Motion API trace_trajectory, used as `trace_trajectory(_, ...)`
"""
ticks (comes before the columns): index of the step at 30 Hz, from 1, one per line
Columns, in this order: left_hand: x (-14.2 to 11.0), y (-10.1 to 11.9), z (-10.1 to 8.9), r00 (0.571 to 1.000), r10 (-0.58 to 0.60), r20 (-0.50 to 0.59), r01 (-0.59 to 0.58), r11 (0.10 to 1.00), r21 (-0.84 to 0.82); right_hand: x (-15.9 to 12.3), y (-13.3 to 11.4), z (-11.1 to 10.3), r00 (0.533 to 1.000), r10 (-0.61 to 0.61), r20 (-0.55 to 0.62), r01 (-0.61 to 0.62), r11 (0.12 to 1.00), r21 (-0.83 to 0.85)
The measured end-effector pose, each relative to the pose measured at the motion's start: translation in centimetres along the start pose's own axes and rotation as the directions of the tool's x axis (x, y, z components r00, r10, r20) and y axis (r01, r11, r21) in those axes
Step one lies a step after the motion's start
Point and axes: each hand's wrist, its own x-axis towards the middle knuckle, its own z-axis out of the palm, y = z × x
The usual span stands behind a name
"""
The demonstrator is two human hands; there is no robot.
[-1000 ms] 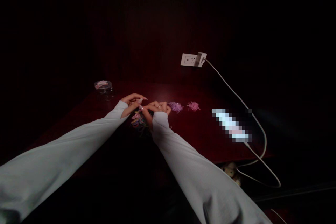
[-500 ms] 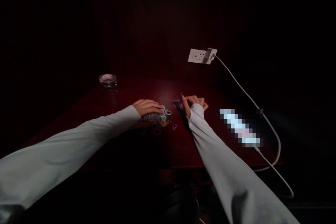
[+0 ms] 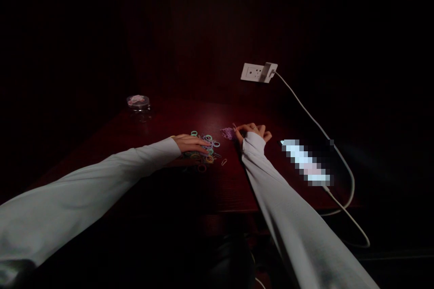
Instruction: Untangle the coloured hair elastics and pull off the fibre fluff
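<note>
Though part-hidden — bands (image 3: pixel 209 160) beneath left hand (image 3: pixel 190 142)

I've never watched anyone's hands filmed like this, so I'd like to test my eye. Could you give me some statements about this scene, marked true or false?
1. The left hand is over a multicoloured pile of loops. True.
2. The right hand is gripping the jar. False: it is beside the purple pile, well away from the jar.
3. A charger is plugged into the wall socket. True.
4. Both sleeves are rolled up to the elbows. False: they reach the wrists.
</note>
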Motion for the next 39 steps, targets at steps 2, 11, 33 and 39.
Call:
trace_trajectory(2, 0.0, 0.3, -0.2, 1.000, 0.018, -0.012, -0.018, 1.000, -0.021, -0.1, 0.1, 0.0, 1.000, 0.018, 0.008, -0.018, 1.000, -0.006)
trace_trajectory(11, 0.0, -0.6, -1.7, 0.929, -0.211, -0.303, 0.179, 0.975, -0.130, -1.6, -1.7, -0.3, 0.980, -0.193, 0.041, 0.193, 0.981, 0.007)
trace_trajectory(33, -0.3, -1.9, -0.8, 0.863, -0.431, -0.265, 0.440, 0.898, -0.028, -3.4, -5.4, 0.3, 0.917, -0.362, 0.167, 0.351, 0.932, 0.092)
trace_trajectory(39, -0.2, -1.1, -0.7, 0.958, -0.236, -0.163, 0.224, 0.971, -0.087, -3.9, -5.4, -0.5, 0.856, -0.484, 0.183, 0.429, 0.861, 0.273)
